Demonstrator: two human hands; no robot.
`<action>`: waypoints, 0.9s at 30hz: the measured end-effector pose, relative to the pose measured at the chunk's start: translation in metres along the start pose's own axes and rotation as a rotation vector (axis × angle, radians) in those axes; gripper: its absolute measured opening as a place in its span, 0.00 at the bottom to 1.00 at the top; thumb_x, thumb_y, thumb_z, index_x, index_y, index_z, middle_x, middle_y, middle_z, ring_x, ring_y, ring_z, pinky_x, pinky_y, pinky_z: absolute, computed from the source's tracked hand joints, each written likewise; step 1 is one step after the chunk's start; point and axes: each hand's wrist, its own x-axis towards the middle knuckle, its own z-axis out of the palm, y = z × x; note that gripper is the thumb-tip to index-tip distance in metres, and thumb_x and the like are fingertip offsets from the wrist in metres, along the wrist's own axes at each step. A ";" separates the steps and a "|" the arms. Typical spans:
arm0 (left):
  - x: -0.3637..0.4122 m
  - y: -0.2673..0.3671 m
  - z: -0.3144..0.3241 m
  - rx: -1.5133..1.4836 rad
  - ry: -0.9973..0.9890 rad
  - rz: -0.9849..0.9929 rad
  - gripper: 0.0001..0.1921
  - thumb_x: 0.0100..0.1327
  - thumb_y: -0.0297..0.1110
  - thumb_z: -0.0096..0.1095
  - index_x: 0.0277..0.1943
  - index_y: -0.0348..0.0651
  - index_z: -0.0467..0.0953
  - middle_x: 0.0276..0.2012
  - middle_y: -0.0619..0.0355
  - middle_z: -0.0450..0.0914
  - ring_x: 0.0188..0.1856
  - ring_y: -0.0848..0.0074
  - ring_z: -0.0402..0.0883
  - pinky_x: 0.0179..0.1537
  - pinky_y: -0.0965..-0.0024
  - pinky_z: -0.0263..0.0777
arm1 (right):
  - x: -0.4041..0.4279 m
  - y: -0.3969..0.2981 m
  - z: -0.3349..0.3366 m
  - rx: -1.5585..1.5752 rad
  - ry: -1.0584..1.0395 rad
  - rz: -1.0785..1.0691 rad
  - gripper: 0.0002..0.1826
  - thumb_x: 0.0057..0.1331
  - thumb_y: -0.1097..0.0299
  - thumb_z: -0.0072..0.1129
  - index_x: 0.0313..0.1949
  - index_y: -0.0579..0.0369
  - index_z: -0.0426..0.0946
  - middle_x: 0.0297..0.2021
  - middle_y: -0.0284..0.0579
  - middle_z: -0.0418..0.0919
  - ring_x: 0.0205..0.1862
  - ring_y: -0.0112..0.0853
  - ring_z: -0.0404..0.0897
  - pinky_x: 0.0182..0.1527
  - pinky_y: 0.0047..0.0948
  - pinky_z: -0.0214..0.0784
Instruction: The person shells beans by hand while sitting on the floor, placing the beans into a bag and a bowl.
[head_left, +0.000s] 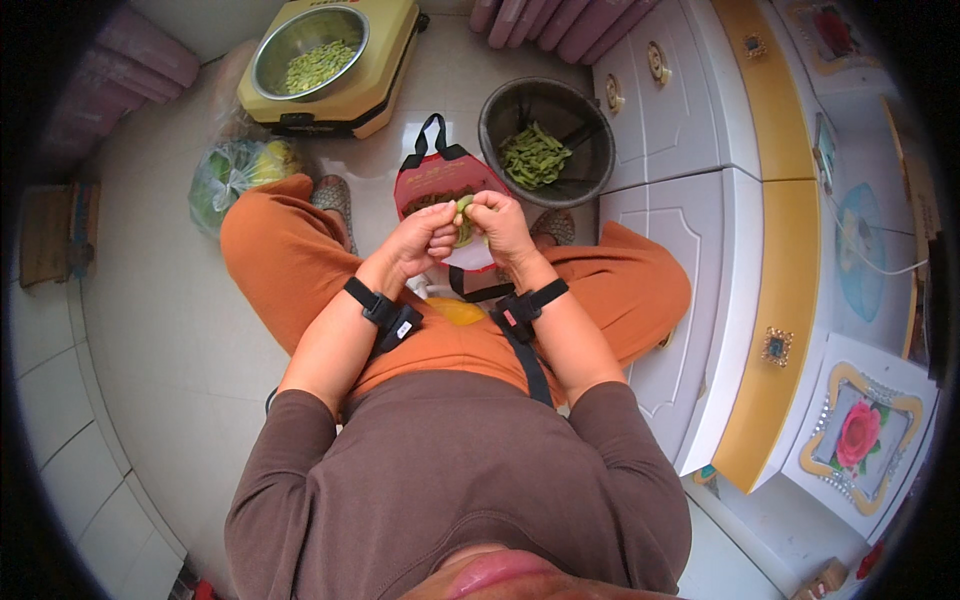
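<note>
A green bean pod (464, 202) is pinched between my two hands, above a red bag (487, 176) with black handles that lies between my knees. My left hand (429, 238) grips the pod's one side, and my right hand (501, 223) grips the other. More pods show partly below my fingers in the bag, over darker contents. Ahead to the right, a dark round basket (600, 142) holds a heap of green pods (534, 156). Ahead to the left, a steel bowl (266, 64) holds shelled green beans (321, 66).
The bowl stands on a yellow case-like appliance (397, 71). Left of it, a clear plastic bag (217, 180) with green and yellow produce lies on the tiled floor (165, 300). White cabinets (660, 217) with a yellow band rise close on the right.
</note>
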 end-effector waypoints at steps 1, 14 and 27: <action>0.000 0.000 0.001 -0.113 -0.067 -0.026 0.11 0.65 0.40 0.46 0.28 0.47 0.65 0.14 0.72 0.53 0.14 0.89 0.49 0.14 0.85 0.43 | 0.000 -0.002 -0.003 0.080 -0.069 0.019 0.03 0.54 0.75 0.53 0.27 0.60 0.74 0.24 0.35 0.76 0.22 0.17 0.69 0.24 0.15 0.60; -0.002 -0.007 0.007 0.524 0.218 0.187 0.10 0.64 0.38 0.48 0.31 0.42 0.67 0.19 0.71 0.62 0.18 0.88 0.58 0.19 0.83 0.53 | 0.000 -0.011 0.001 -0.188 -0.004 0.014 0.07 0.52 0.72 0.55 0.29 0.63 0.76 0.25 0.35 0.76 0.26 0.19 0.72 0.30 0.18 0.65; 0.007 -0.010 -0.006 1.207 0.410 0.724 0.15 0.64 0.39 0.43 0.27 0.36 0.70 0.19 0.53 0.70 0.21 0.65 0.70 0.24 0.67 0.62 | -0.004 -0.016 0.008 -0.330 0.015 -0.036 0.06 0.52 0.73 0.55 0.28 0.64 0.75 0.24 0.37 0.77 0.25 0.19 0.72 0.30 0.19 0.65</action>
